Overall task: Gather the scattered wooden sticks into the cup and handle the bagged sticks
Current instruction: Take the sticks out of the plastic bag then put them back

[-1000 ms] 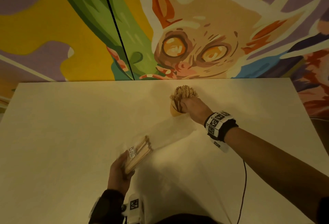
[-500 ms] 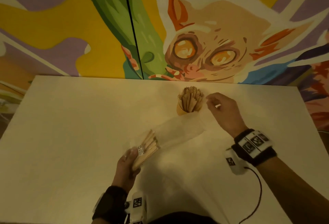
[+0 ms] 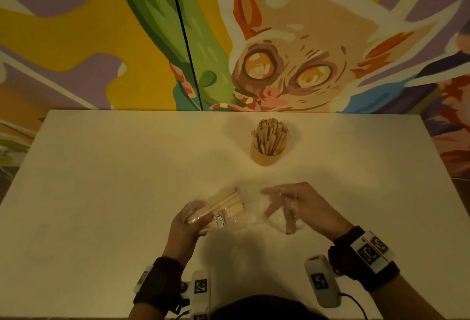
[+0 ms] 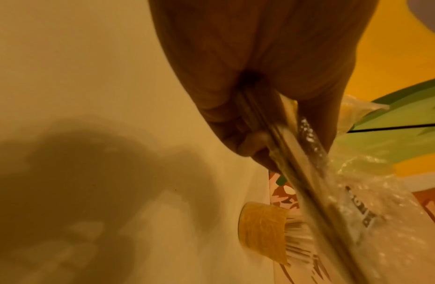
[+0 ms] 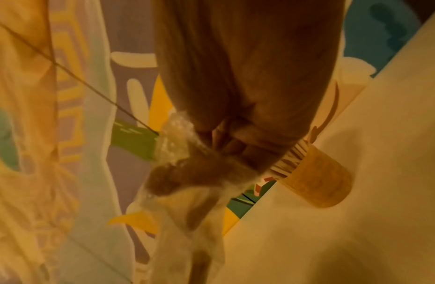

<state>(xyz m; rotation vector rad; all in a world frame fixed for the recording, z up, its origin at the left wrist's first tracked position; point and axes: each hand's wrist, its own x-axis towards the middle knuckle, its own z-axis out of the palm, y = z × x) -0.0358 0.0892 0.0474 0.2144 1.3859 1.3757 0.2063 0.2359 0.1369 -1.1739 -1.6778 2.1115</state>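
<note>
A tan cup [image 3: 265, 158] packed with upright wooden sticks [image 3: 269, 136] stands at the table's far middle. Near the front, my left hand [image 3: 193, 215] grips a bundle of bagged sticks [image 3: 226, 204] in a clear plastic bag with a white label [image 3: 219, 220]. My right hand [image 3: 282, 207] is just right of the bundle, its fingers pinching the bag's loose empty end [image 3: 292, 218]. The left wrist view shows fingers curled round the bagged sticks [image 4: 296, 153], with the cup [image 4: 262, 230] beyond. In the right wrist view, crinkled plastic [image 5: 177, 134] wraps my fingers.
The white table [image 3: 101, 192] ends at a painted mural wall [image 3: 292, 52] right behind the cup. A cable [image 3: 356, 302] runs from my right wrist device at the front edge. Shadows of both hands fall on the tabletop.
My right hand left the cup, drew back toward me and took hold of the bag's loose end. The left hand kept its grip on the bagged bundle.
</note>
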